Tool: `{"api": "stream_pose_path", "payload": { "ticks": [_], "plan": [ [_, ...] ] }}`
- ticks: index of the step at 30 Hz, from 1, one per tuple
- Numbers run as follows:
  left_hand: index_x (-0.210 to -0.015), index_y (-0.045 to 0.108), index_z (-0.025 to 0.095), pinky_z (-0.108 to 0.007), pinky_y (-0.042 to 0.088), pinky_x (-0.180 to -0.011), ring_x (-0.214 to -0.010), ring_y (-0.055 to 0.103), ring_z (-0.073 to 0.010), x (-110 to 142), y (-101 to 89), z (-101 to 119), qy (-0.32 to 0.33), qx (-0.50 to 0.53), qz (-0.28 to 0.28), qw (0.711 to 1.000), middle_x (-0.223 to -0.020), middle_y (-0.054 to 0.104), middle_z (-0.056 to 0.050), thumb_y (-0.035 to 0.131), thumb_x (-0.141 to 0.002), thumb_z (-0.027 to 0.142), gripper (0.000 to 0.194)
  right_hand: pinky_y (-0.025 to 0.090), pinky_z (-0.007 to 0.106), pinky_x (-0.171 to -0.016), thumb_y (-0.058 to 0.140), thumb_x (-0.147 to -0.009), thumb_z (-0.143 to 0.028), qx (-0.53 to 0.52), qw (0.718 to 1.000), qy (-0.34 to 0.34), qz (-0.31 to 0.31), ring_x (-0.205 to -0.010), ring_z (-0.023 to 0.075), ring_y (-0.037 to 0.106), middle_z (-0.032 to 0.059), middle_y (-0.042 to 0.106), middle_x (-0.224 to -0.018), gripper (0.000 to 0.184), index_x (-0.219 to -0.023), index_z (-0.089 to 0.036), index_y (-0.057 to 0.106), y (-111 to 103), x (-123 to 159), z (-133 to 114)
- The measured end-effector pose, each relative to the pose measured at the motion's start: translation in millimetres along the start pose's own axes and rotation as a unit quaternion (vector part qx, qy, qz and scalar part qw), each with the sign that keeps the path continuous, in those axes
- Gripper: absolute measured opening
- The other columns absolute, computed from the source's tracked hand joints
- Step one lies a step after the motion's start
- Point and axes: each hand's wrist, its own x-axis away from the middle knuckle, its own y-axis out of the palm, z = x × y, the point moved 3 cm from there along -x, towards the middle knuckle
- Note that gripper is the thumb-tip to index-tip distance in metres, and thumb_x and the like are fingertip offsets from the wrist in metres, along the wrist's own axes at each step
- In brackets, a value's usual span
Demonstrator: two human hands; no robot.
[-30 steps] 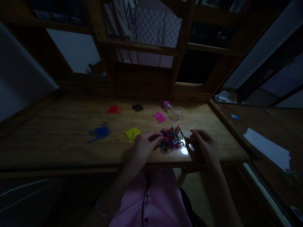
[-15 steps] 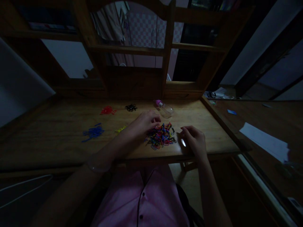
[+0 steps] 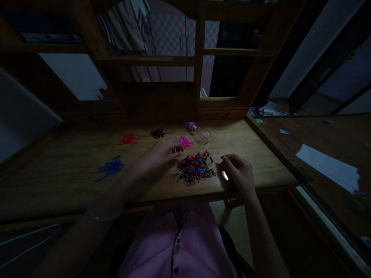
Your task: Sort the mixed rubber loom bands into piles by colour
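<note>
A mixed pile of small thin coloured loops [image 3: 194, 168], their exact kind too dim to tell, lies on the wooden desk before me. My left hand [image 3: 169, 150] hovers just left of the pile, fingers curled towards the thumb; whatever they may hold is hidden. Beside its fingertips sits a pink group of loops [image 3: 186, 142]. A few yellow loops [image 3: 156, 170] show faintly beneath my left wrist. To the right of the pile, my right hand [image 3: 238, 170] rests near the desk with thumb and fingers drawn together. I cannot make out anything between them.
Red loops [image 3: 128, 139], black loops [image 3: 157, 133] and blue loops [image 3: 110, 167] lie in separate groups to the left. A clear bottle with a purple top [image 3: 201, 134] lies behind the pile. White paper [image 3: 327, 166] is on the brown surface at right. Wooden shelving [image 3: 162, 102] rises behind the desk.
My left hand has moved left, away from the pile, uncovering its left side and the pink loops. My right hand stays nearly still. The view has shifted slightly.
</note>
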Motion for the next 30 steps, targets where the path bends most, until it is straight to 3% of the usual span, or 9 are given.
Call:
{"api": "stream_pose_path", "payload": {
  "ticks": [4, 9, 15, 21, 25, 30],
  "plan": [
    [-0.093, 0.070, 0.018, -0.025, 0.043, -0.069, -0.080, 0.060, -0.0173, 12.1, 13.2, -10.7, -0.026, 0.034, -0.033, 0.999, -0.088, 0.067, -0.004, 0.059, -0.086, 0.028, 0.016, 0.052, 0.031, -0.066, 0.059, -0.088, -0.049, 0.010, 1.000, -0.003, 0.003, -0.069, 0.0213, 0.068, 0.0056, 0.072, -0.074, 0.033, -0.088, -0.019, 0.072, 0.1, 0.4, 0.5],
    [-0.090, 0.068, 0.019, -0.025, 0.044, -0.069, -0.080, 0.057, -0.0168, 15.8, 29.1, -12.9, -0.027, 0.046, -0.021, 0.998, -0.089, 0.064, -0.003, 0.059, -0.082, 0.022, 0.012, 0.052, 0.031, -0.067, 0.059, -0.089, -0.047, 0.020, 1.000, -0.004, 0.005, -0.070, 0.0208, 0.069, 0.0049, 0.072, -0.074, 0.030, -0.088, -0.019, 0.072, -0.5, 0.7, -0.1],
    [-0.089, 0.065, 0.019, -0.024, 0.042, -0.066, -0.076, 0.054, -0.0147, 11.3, 26.2, -16.0, -0.012, 0.047, -0.042, 0.998, -0.089, 0.060, -0.002, 0.057, -0.081, 0.019, 0.012, 0.051, 0.030, -0.065, 0.059, -0.089, -0.046, 0.027, 1.000, -0.005, 0.003, -0.067, 0.0199, 0.068, 0.0043, 0.072, -0.073, 0.030, -0.088, -0.020, 0.071, 0.0, 0.2, 0.6],
    [-0.089, 0.064, 0.018, -0.024, 0.045, -0.065, -0.073, 0.059, -0.0152, 12.0, 29.3, -20.6, -0.021, 0.141, -0.072, 0.987, -0.081, 0.065, -0.002, 0.058, -0.086, 0.029, 0.013, 0.052, 0.030, -0.066, 0.060, -0.088, -0.047, 0.024, 1.000, -0.002, 0.005, -0.069, 0.0204, 0.069, 0.0049, 0.072, -0.074, 0.030, -0.088, -0.019, 0.072, 0.0, 0.6, -0.5],
    [-0.104, 0.061, 0.018, -0.026, 0.050, -0.068, -0.074, 0.066, -0.0162, 10.5, 26.7, -20.8, -0.030, 0.226, -0.077, 0.971, -0.085, 0.069, -0.004, 0.062, -0.087, 0.035, 0.025, 0.052, 0.030, -0.067, 0.060, -0.089, -0.046, 0.023, 1.000, 0.000, 0.002, -0.071, 0.0204, 0.069, 0.0042, 0.072, -0.075, 0.029, -0.088, -0.020, 0.071, -0.4, 1.3, -2.2],
    [-0.116, 0.057, 0.017, -0.029, 0.054, -0.072, -0.081, 0.070, -0.0178, 9.0, 21.2, -25.1, -0.049, 0.314, -0.077, 0.945, -0.094, 0.073, -0.008, 0.068, -0.082, 0.031, 0.039, 0.052, 0.030, -0.068, 0.060, -0.089, -0.045, 0.028, 1.000, 0.003, 0.002, -0.072, 0.0207, 0.070, 0.0038, 0.072, -0.077, 0.028, -0.090, -0.020, 0.072, -0.6, 1.8, -3.2]
  ]
}}
